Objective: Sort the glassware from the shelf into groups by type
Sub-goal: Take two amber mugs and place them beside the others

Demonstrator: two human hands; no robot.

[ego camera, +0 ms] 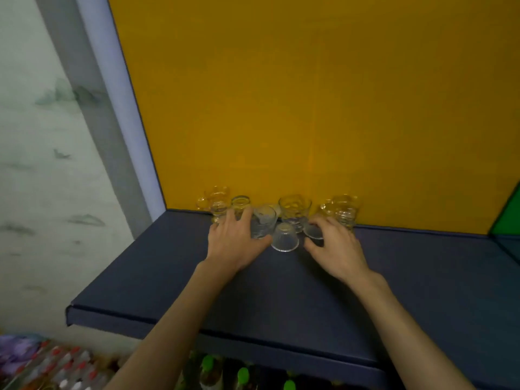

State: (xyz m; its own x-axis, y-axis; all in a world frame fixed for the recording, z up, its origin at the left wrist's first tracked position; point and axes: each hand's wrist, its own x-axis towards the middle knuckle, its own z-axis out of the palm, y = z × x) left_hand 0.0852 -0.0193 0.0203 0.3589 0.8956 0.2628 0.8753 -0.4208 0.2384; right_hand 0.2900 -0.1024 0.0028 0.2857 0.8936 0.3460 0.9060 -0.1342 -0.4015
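Several clear glasses stand in a cluster at the back of a dark blue shelf [157, 280], against a yellow panel. A handled mug [216, 202] is at the far left, a small straight glass [240, 204] beside it. My left hand [235, 239] curls round a tumbler [264, 225]. An upturned ribbed cup [284, 238] sits in front between my hands. A wide tumbler [295, 208] stands behind it. My right hand [336, 244] curls round a small glass [313, 230]. Another handled mug [344, 209] stands at the right, behind that hand.
The yellow back panel [309, 108] rises right behind the glasses. A green panel [509, 218] closes the right end. The shelf's front edge [197, 330] is near me, with green-capped bottles [208, 364] and red-capped bottles [64, 370] below. A pale wall is at the left.
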